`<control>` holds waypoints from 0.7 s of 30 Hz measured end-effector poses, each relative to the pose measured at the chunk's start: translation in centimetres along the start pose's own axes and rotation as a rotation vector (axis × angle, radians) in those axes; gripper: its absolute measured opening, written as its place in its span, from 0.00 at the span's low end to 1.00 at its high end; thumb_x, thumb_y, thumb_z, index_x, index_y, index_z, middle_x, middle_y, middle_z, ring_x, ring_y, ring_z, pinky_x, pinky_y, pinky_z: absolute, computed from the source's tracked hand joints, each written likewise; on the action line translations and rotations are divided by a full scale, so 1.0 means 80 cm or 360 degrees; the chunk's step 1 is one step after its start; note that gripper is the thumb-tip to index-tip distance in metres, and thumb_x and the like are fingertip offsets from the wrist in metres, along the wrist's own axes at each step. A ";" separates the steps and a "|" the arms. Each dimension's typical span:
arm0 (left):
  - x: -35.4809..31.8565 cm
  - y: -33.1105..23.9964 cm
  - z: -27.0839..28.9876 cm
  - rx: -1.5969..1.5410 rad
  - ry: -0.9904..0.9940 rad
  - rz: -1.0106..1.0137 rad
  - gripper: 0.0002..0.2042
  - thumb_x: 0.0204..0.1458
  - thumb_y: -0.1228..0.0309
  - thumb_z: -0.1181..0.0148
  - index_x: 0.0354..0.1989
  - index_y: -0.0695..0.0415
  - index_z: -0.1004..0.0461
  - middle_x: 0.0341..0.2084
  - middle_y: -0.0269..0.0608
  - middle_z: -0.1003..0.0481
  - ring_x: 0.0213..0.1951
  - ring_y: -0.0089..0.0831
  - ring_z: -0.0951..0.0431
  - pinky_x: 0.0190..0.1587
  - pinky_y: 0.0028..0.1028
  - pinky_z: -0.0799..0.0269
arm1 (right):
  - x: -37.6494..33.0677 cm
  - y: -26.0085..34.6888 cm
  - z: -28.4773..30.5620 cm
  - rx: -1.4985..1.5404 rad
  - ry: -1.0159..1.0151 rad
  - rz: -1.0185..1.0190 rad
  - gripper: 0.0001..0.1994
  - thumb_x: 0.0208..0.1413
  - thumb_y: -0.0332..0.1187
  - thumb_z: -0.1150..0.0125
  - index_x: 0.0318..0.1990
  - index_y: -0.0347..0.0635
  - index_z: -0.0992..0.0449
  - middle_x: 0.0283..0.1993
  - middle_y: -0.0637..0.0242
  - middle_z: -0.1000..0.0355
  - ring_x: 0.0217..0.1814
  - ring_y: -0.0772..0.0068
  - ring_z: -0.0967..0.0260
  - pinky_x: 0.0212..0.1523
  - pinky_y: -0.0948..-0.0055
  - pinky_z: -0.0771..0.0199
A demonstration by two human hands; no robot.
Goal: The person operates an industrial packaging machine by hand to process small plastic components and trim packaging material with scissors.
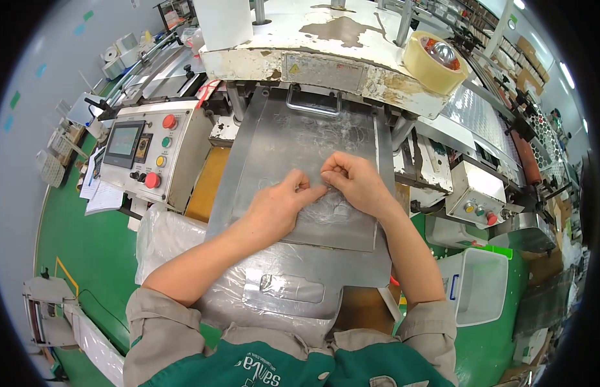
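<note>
Both my hands work close together above a grey metal plate (264, 158) whose surface is covered in pale scuffs and looping marks. My left hand (274, 208) is closed in a pinch, thumb and forefinger pointing at the other hand. Just across from it, my right hand (360, 187) pinches with its fingers curled down. Whatever sits between the fingertips is too small or too clear to make out. Below the right hand, pale wispy marks (325, 213) show on the plate; I cannot tell whether they are clear film or scratches.
A worn white press head (248, 63) with a metal handle (313, 111) beneath it stands behind the plate. A roll of tape (419, 64) rests on it. Left is a control box (183, 138); right, a smaller button box (467, 187) and a white bin (484, 258). Clear plastic sheeting (164, 238) hangs at front left.
</note>
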State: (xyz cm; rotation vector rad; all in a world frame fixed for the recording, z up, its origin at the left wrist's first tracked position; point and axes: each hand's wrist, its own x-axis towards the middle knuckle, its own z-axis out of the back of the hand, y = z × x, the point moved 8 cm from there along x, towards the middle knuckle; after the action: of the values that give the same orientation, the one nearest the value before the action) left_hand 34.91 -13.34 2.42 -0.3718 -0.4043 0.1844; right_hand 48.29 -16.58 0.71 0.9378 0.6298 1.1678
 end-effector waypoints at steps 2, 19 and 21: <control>0.000 -0.002 -0.004 0.0083 0.0021 -0.0020 0.22 0.43 0.83 0.49 0.49 0.49 0.27 0.36 0.39 0.35 0.33 0.39 0.25 0.30 0.35 0.25 | -0.001 0.005 0.002 -0.0061 -0.0071 0.0053 0.03 0.53 0.26 0.42 0.32 0.36 0.27 0.23 0.74 0.33 0.26 0.85 0.42 0.27 0.79 0.38; 0.002 -0.008 -0.002 0.0203 0.0098 -0.0040 0.22 0.46 0.80 0.50 0.52 0.50 0.29 0.36 0.41 0.35 0.34 0.38 0.25 0.33 0.36 0.26 | -0.046 0.043 0.041 -0.0366 -0.0744 0.0608 0.18 0.52 0.25 0.42 0.52 0.40 0.30 0.44 0.60 0.31 0.39 0.67 0.34 0.32 0.76 0.32; 0.002 0.000 -0.005 0.0211 0.0068 -0.0032 0.22 0.46 0.80 0.50 0.52 0.49 0.28 0.36 0.41 0.34 0.34 0.39 0.25 0.33 0.36 0.26 | -0.050 0.043 0.036 -0.0574 -0.0573 0.0643 0.19 0.52 0.29 0.41 0.53 0.43 0.30 0.48 0.61 0.32 0.49 0.61 0.36 0.44 0.68 0.33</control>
State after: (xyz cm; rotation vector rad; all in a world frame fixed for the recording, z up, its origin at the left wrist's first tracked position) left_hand 35.23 -13.41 2.17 -0.2412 -0.3515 0.1825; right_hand 47.79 -20.83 4.92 0.9532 -0.0691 1.3659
